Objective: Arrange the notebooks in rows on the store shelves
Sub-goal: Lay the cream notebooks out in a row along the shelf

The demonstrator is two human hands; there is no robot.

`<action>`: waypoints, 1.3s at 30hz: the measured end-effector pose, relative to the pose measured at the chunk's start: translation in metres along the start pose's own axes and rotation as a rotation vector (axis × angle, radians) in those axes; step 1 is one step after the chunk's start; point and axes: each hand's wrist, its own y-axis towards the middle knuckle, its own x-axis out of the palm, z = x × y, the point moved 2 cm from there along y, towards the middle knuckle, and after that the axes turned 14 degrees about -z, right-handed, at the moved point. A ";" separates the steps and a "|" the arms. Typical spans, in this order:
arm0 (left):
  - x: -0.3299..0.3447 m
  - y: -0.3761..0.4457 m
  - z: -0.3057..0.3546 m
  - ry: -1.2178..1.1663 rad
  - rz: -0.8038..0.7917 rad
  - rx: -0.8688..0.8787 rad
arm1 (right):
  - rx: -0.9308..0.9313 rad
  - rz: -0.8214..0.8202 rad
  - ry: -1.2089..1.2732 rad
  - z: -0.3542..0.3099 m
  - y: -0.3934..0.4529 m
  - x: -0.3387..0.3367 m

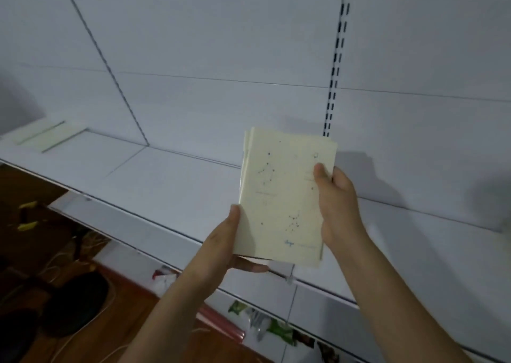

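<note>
A small stack of cream notebooks (282, 196) with dotted constellation drawings on the cover is held up in front of the white shelf (166, 180). My left hand (229, 246) grips the stack's lower left corner from below. My right hand (337, 205) holds its right edge, thumb on the cover. Far left on the same shelf lie two pale notebooks (44, 137), flat and side by side.
A white back panel with a slotted upright (336, 58) rises behind the shelf. Below the shelf edge is a lower shelf (318, 296) with green and red packets (276, 326). On the wooden floor at left lie dark round objects (74, 299) and cords.
</note>
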 end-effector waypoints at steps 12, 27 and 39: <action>-0.249 -0.132 -0.001 0.210 0.154 0.023 | 0.091 -0.223 -0.021 0.063 0.024 0.284; -0.534 -0.126 -0.009 0.248 0.647 0.001 | 0.231 -0.309 0.056 0.144 0.171 0.537; -0.764 -0.065 0.021 0.459 0.541 -0.191 | 0.391 -0.394 0.006 0.192 0.315 0.686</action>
